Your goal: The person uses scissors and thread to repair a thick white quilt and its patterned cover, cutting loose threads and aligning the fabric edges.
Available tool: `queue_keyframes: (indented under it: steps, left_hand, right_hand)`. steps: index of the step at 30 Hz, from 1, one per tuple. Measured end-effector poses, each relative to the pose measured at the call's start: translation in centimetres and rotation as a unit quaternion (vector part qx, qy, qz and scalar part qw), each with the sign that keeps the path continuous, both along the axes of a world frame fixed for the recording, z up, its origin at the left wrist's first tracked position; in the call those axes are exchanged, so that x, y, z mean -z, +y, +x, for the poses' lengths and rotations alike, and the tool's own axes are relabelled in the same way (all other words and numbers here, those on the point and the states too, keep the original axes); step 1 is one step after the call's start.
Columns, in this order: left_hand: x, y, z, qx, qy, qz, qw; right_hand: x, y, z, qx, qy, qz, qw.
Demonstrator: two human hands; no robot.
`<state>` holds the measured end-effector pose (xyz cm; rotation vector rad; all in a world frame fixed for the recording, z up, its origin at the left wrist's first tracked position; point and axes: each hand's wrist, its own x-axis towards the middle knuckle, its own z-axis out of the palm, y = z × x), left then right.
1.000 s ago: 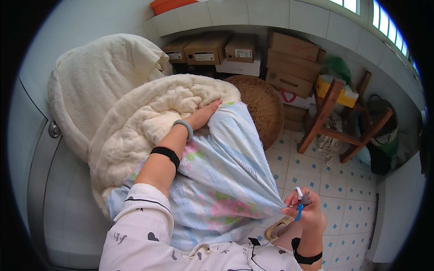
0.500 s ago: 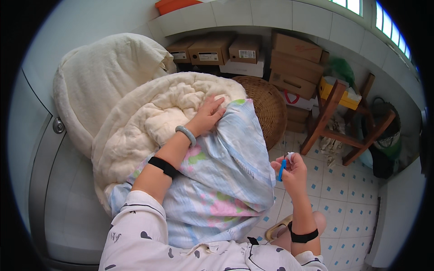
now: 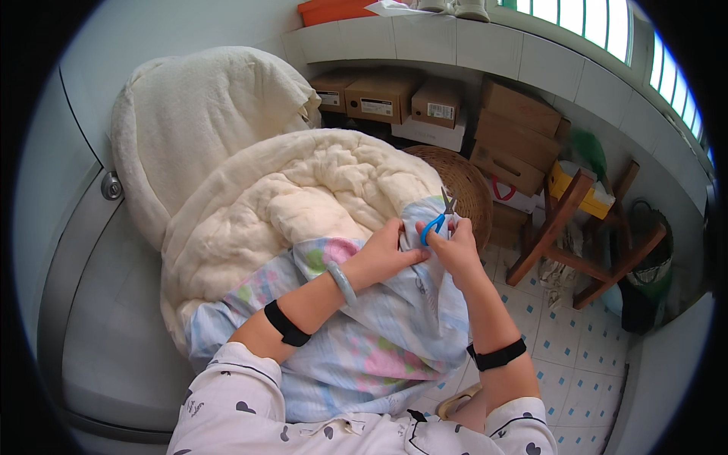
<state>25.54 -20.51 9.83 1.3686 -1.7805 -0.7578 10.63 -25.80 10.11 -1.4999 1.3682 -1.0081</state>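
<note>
A blue, green and pink floral cloth cover (image 3: 394,341) lies over my lap, bunched against a thick cream cotton quilt (image 3: 303,205). My left hand (image 3: 388,254), with a pale bangle at the wrist, grips the cloth near the cover's upper right part, thumb and fingers curled on it. Close beside it, my right hand (image 3: 457,246) holds small scissors (image 3: 434,227) by their blue handles. The blades point up and stand slightly apart over the cover's corner. Whether cloth lies between the blades, I cannot tell.
A round wicker basket (image 3: 466,186) stands behind the quilt. Cardboard boxes (image 3: 383,95) line the wall below a tiled ledge (image 3: 425,38). To the right is an upturned wooden stool (image 3: 553,227) on the tiled floor (image 3: 561,341). A door (image 3: 114,318) is at the left.
My right hand has brought the scissors from the right side up to the cover's corner. My left hand has shifted from the quilt's filling right and down onto the cloth. The view has turned slightly.
</note>
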Motion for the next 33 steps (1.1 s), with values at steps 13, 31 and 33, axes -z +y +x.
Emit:
queue_keyframes:
  steps: [13, 31, 33]
  left_hand:
    - [-6.9, 11.3, 14.3, -0.303, -0.202, -0.186, 0.913]
    - [-4.2, 20.7, 14.6, -0.355, -0.358, -0.031, 0.863]
    - [-5.8, 18.1, 15.0, -0.248, -0.241, -0.059, 0.937]
  right_hand:
    - [-11.7, -3.0, 0.4, -0.087, -0.226, -0.340, 0.909]
    - [-3.8, 2.8, 9.4, -0.220, 0.123, -0.405, 0.879]
    - [-3.0, 5.4, 9.3, -0.280, 0.160, -0.439, 0.839]
